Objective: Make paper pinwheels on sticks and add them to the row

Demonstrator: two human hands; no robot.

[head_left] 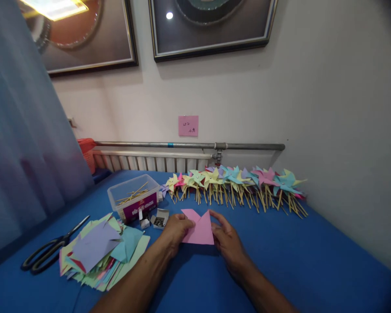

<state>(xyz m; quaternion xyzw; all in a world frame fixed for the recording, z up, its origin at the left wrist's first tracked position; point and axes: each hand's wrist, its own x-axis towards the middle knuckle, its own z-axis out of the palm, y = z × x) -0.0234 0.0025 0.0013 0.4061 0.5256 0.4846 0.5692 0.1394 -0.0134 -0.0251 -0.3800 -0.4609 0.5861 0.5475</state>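
Observation:
A pink paper square [200,232] with slits cut in from its corners is held up above the blue table, between my two hands. On its left edge my left hand [180,230] pinches it, the thumb lying on the front. At the right edge my right hand [226,237] grips the paper, with the index finger at the upper right corner. A V-shaped gap shows at the paper's top. Just left of my left hand stands a small open box of metal pins [160,218], with another small white box [144,219] beside it.
A stack of coloured paper squares [96,245] and black-handled scissors [52,250] lie at left on the blue cloth [195,278]. Behind stands a clear tub [133,198] of wooden sticks. Finished paper pinwheels [231,176] line the back, near a pipe [195,145] and radiator.

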